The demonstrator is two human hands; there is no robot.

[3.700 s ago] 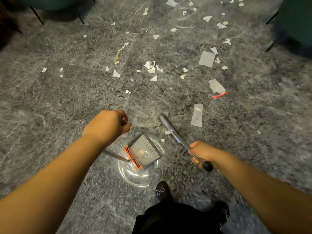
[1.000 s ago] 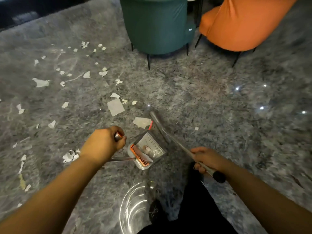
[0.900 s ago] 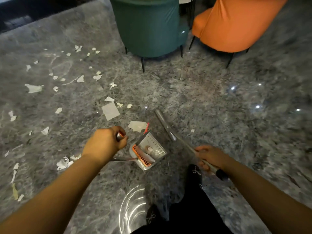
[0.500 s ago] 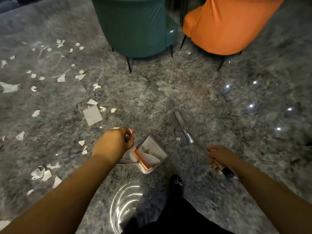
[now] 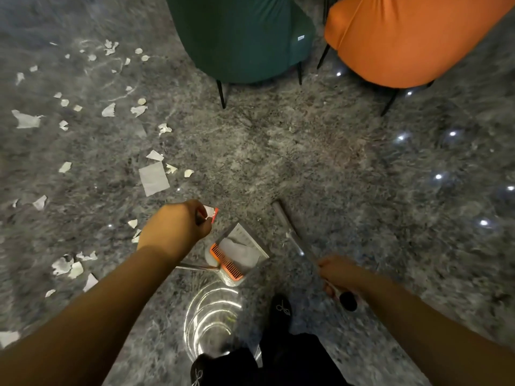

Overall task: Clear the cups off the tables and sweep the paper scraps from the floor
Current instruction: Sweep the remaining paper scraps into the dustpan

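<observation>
The left hand [image 5: 178, 227] is closed around the top of the dustpan [image 5: 237, 253] handle, so the pan hangs low over the floor [image 5: 320, 162] with its open mouth to the far side, ready to receive paper. Some paper already lies inside it, behind the orange comb [image 5: 225, 261]. The right hand [image 5: 338, 274] grips the broom [image 5: 295, 238] near its black end, and the stick points down and far-left to the floor, just beside the pan. The scraps [image 5: 153, 178] lie mostly on the left, near and far; the right side of the floor looks free. The green chair [image 5: 239, 37] and the orange chair [image 5: 404, 40] stand far, and their thin legs limit the sweeping there. No cups are in view.
</observation>
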